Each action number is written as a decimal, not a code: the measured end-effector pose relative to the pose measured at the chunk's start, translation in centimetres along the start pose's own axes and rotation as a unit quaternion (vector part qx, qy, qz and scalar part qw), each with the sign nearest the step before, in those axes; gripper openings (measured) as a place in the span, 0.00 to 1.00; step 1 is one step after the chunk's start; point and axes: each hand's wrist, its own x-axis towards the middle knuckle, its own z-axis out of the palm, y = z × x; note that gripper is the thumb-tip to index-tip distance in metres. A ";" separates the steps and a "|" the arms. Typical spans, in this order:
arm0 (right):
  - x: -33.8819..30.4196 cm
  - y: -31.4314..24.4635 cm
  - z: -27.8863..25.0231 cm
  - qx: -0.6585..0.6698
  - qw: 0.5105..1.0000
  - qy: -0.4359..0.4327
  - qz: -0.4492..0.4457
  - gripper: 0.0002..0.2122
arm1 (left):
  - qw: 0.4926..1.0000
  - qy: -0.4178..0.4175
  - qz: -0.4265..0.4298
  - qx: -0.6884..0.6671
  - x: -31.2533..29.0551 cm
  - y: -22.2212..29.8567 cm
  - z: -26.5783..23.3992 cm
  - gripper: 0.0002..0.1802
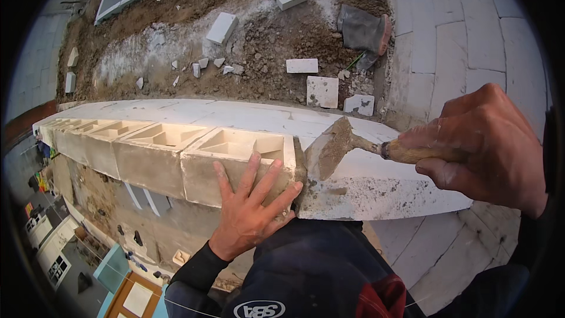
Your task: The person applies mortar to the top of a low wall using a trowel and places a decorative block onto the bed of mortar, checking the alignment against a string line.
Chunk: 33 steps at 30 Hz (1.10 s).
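A row of pale hollow blocks (147, 163) runs along the top of a white block wall (388, 179). On the nearest hollow block (203, 176), my left hand (250, 215) lies with spread fingers against the front face, fingertips at its upper edge. My right hand (485, 147) is wrapped round the wooden handle of a trowel (331, 152). Its blade, smeared with grey mortar, is tilted just right of that block's end. Grey mortar (301, 168) coats this end face, and specks of it dot the wall's front edge.
Beyond the wall lies rough soil with loose white blocks (222, 28), broken pieces and a dark bucket (360, 28) on its side. Another white block wall (438, 41) rises at the right. Far below on the left are a blue-green object (113, 268) and a building (56, 253).
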 end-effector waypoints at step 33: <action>10.4 4.9 3.9 0.006 0.997 -0.073 -0.016 0.12 | 0.998 0.039 0.020 0.034 -0.2 -0.6 1.2 0.25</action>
